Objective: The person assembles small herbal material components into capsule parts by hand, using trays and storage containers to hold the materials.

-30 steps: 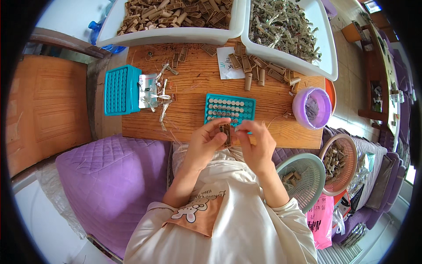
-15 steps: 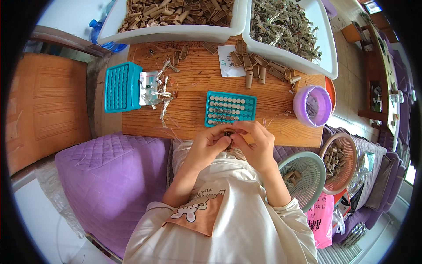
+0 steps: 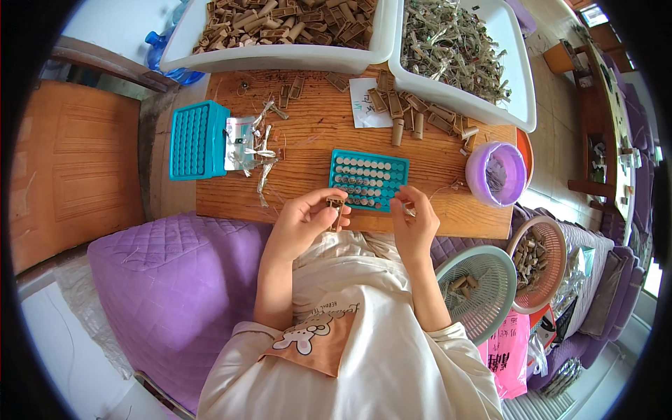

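Observation:
My left hand (image 3: 297,224) is closed around a small brown plastic casing (image 3: 335,210), held upright between thumb and fingers just in front of the table edge. Wider to the right, my right hand (image 3: 418,222) has its thumb and fingertips drawn together beside the tray's near right corner; whatever may be between them is too small to make out. Between and beyond the hands lies a teal tray (image 3: 400,170) with rows of round pockets. Silver discs like button cells (image 3: 360,173) fill the pockets on its left, while pockets on its right hold none.
Stacked teal trays (image 3: 199,140) and thin wire bundles (image 3: 262,152) lie at the left. White bins (image 3: 280,57) of brown casings and wired parts (image 3: 455,52) stand at the back. Loose casings (image 3: 395,105) lie before them. A purple bowl (image 3: 518,171) and two baskets (image 3: 500,280) are rightward.
My hands have moved apart from their meeting point over my lap. The left one went left with the brown casing; the right one let go of it and shifted slightly right.

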Demonstrator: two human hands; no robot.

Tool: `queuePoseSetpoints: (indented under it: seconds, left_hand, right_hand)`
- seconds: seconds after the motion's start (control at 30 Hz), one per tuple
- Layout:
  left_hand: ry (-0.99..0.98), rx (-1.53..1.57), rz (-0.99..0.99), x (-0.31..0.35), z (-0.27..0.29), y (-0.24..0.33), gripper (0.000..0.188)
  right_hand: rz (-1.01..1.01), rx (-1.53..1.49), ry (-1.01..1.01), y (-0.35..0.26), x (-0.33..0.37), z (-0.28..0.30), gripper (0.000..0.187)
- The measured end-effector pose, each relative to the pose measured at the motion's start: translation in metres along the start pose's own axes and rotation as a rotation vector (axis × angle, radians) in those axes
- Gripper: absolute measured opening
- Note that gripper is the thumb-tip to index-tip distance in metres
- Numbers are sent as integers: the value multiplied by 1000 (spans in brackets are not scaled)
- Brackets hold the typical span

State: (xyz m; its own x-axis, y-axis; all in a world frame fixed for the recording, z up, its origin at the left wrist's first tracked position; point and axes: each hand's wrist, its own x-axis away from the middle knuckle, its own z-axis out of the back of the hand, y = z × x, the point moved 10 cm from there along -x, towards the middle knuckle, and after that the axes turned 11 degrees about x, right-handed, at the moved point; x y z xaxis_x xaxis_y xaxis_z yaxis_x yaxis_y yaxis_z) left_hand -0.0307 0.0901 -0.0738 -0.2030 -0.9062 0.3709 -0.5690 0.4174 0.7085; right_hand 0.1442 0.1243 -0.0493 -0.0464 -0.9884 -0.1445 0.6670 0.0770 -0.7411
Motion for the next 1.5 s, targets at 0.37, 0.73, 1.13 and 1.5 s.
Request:
queuePoseSetpoints:
  seconds: [0.37, 0.73, 1.13, 1.5]
  left_hand:
    - [-21, 7, -37, 1, 2, 5, 29]
    - [-109, -4, 47, 2, -22, -9, 30]
    - [-101, -7, 73, 0, -20, -16, 30]
    - [-75, -38, -1, 6, -35, -10, 35]
  right_hand:
    - [289, 284, -106, -19, 13, -28, 28]
    - [208, 232, -8, -22, 5, -9, 23]
    - [242, 311, -113, -15, 10, -24, 13]
    - [391, -127, 2, -86, 17, 14, 17]
